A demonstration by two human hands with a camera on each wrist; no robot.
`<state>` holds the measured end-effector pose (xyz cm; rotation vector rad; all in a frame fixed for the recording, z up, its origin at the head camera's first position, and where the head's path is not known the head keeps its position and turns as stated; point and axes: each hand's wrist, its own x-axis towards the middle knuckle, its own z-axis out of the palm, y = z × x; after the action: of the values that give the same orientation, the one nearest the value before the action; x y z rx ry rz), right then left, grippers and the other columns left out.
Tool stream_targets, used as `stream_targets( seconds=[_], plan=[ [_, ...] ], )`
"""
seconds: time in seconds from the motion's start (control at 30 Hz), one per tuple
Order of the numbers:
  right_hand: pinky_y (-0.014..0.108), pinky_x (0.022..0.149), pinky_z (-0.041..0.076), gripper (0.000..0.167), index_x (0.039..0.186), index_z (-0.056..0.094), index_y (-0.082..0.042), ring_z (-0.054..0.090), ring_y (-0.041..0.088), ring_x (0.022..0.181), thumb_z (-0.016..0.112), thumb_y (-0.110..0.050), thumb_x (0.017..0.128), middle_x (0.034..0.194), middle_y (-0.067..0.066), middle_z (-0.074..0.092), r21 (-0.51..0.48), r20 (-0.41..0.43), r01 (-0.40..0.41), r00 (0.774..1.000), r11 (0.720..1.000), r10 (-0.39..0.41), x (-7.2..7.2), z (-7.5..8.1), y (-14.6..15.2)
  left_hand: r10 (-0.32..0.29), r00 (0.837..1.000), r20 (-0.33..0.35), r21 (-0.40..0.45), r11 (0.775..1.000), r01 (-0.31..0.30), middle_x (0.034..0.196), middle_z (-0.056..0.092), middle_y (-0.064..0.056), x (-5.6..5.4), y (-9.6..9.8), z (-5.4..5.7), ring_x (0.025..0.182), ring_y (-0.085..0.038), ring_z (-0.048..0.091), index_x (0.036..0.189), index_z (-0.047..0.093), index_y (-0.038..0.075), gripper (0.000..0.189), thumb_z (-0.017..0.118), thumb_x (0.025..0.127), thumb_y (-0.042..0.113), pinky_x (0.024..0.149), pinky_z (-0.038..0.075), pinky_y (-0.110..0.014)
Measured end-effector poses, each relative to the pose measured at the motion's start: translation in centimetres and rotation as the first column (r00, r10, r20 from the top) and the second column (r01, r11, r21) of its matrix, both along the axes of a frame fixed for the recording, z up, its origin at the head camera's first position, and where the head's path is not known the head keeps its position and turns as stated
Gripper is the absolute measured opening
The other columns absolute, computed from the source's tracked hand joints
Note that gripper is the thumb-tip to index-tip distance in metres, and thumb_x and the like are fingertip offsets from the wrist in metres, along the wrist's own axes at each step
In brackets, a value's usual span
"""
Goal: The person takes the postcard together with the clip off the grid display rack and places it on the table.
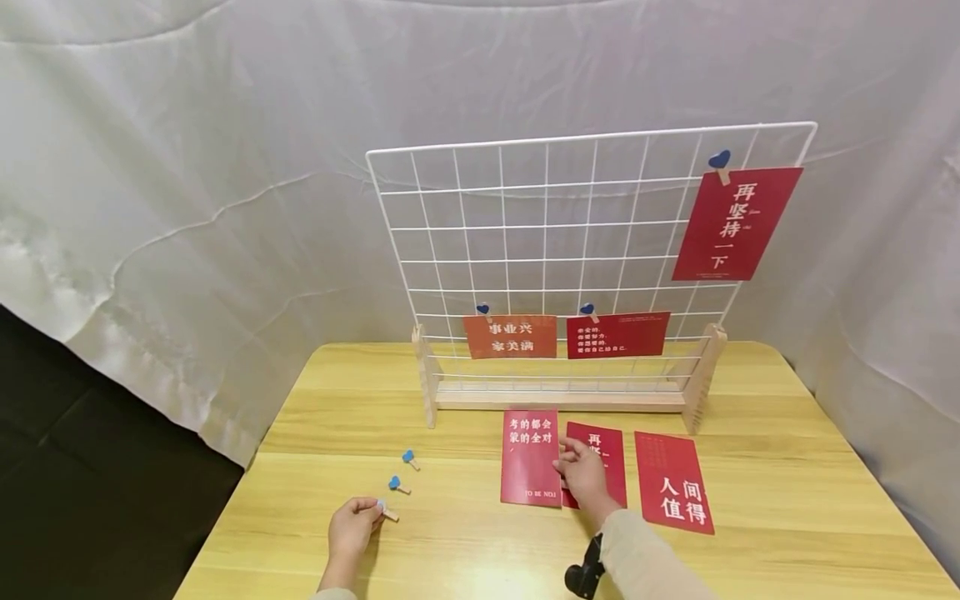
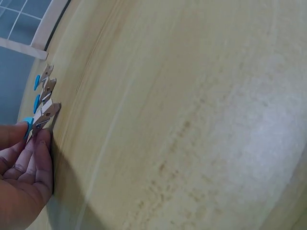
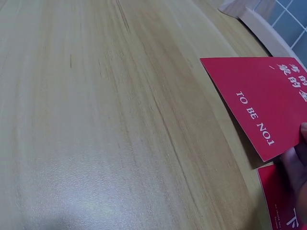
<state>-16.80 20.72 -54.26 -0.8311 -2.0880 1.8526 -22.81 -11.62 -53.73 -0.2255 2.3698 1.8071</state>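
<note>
Between thumb and fingers, my left hand (image 1: 350,529) pinches the blue heart end of a small wooden clothespin (image 2: 44,114) at the table's left side. Two more heart clothespins, one (image 1: 399,485) nearer and one (image 1: 410,459) farther, lie just beyond it. My right hand (image 1: 587,477) grips the right edge of a red card (image 1: 528,458) with white writing and "TO BE NO.1". In the right wrist view a shadow shows under that card's edge, so it is partly raised. A second red card (image 1: 615,471) lies beneath the right hand, which hides part of it.
Another red card (image 1: 673,479) lies farther right. Behind stands a white wire grid (image 1: 547,227) in a wooden base (image 1: 562,401). Heart clothespins hold an orange-red card (image 1: 512,337), a wide red card (image 1: 618,335) and a tall red card (image 1: 735,225) on it. Grey cloth surrounds the table.
</note>
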Motion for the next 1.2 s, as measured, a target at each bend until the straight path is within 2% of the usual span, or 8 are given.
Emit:
stream_targets(
  seconds=[0.23,0.4,0.5,0.67,0.8,0.97,1.1,1.2],
  plan=[
    [0.024,0.045,0.042,0.035,0.115,0.049,0.007,0.051,0.013,0.059,0.051,0.007,0.080,0.075,0.010,0.055,0.055,0.051,0.007,0.999,0.998,-0.010,0.1,-0.5,-0.1,-0.009,1.000,-0.004,-0.039,0.999,0.009,0.077,0.058,-0.014,-0.1,0.1,0.1,0.067,-0.014,0.057,0.087,0.053,-0.016,0.012,0.053,0.078,-0.008,0.062,0.050,-0.025],
    [0.024,0.051,0.044,0.031,0.113,0.051,0.005,0.056,0.015,0.065,0.051,0.003,0.082,0.073,0.008,0.059,0.165,0.117,-0.005,0.993,0.986,-0.014,0.0,-0.5,-0.2,-0.018,1.000,-0.015,-0.136,0.991,0.016,0.075,0.058,-0.012,-0.2,0.1,0.4,0.065,-0.014,0.056,0.085,0.055,-0.014,0.011,0.054,0.078,-0.005,0.060,0.049,-0.027],
    [0.024,0.054,0.045,0.029,0.111,0.053,0.005,0.058,0.016,0.067,0.050,0.001,0.082,0.075,0.008,0.061,0.232,0.146,-0.014,0.989,0.973,-0.020,0.0,-0.3,-0.4,-0.029,1.000,-0.013,-0.182,0.983,0.026,0.075,0.059,-0.011,-0.3,0.1,0.6,0.065,-0.014,0.056,0.084,0.056,-0.012,0.010,0.055,0.079,-0.003,0.059,0.048,-0.027],
    [0.025,0.053,0.046,0.029,0.110,0.053,0.006,0.058,0.018,0.067,0.050,0.002,0.081,0.079,0.012,0.061,0.295,0.167,-0.027,0.986,0.955,-0.023,0.1,0.3,-0.7,-0.035,0.999,0.010,-0.218,0.975,0.037,0.074,0.058,-0.010,-0.6,-0.1,0.8,0.065,-0.014,0.055,0.083,0.058,-0.011,0.010,0.056,0.078,-0.002,0.058,0.047,-0.026],
    [0.027,0.056,0.048,0.030,0.110,0.052,0.007,0.057,0.020,0.069,0.050,0.004,0.081,0.090,0.018,0.059,0.327,0.184,-0.038,0.983,0.944,-0.025,0.4,0.7,-0.8,-0.045,0.999,0.020,-0.252,0.967,0.049,0.071,0.058,-0.007,-0.8,-0.3,0.8,0.065,-0.016,0.054,0.082,0.058,-0.010,0.009,0.056,0.079,-0.001,0.056,0.045,-0.025],
    [0.034,0.067,0.048,0.033,0.113,0.050,0.008,0.056,0.025,0.078,0.050,0.004,0.080,0.103,0.023,0.055,0.361,0.209,-0.053,0.978,0.931,-0.025,0.4,1.2,-0.9,-0.061,0.998,0.025,-0.276,0.959,0.066,0.070,0.057,-0.007,-0.9,-0.6,1.2,0.067,-0.019,0.051,0.081,0.058,-0.007,0.013,0.054,0.081,0.005,0.055,0.041,-0.026],
    [0.039,0.074,0.046,0.034,0.114,0.050,0.006,0.053,0.029,0.087,0.052,0.001,0.080,0.107,0.022,0.053,0.376,0.235,-0.074,0.972,0.924,-0.018,0.4,1.5,-0.6,-0.080,0.996,0.030,-0.327,0.941,0.085,0.073,0.056,-0.009,-1.1,-0.8,1.8,0.069,-0.022,0.048,0.083,0.058,-0.006,0.019,0.052,0.081,0.012,0.054,0.038,-0.026],
    [0.037,0.071,0.047,0.033,0.113,0.051,0.006,0.054,0.027,0.085,0.052,0.000,0.080,0.103,0.020,0.056,0.371,0.235,-0.087,0.972,0.924,-0.003,0.3,1.6,-0.4,-0.095,0.995,0.019,-0.371,0.924,0.096,0.076,0.057,-0.011,-1.2,-0.9,2.5,0.069,-0.022,0.048,0.087,0.057,-0.005,0.021,0.052,0.083,0.015,0.055,0.040,-0.028]
  ],
)
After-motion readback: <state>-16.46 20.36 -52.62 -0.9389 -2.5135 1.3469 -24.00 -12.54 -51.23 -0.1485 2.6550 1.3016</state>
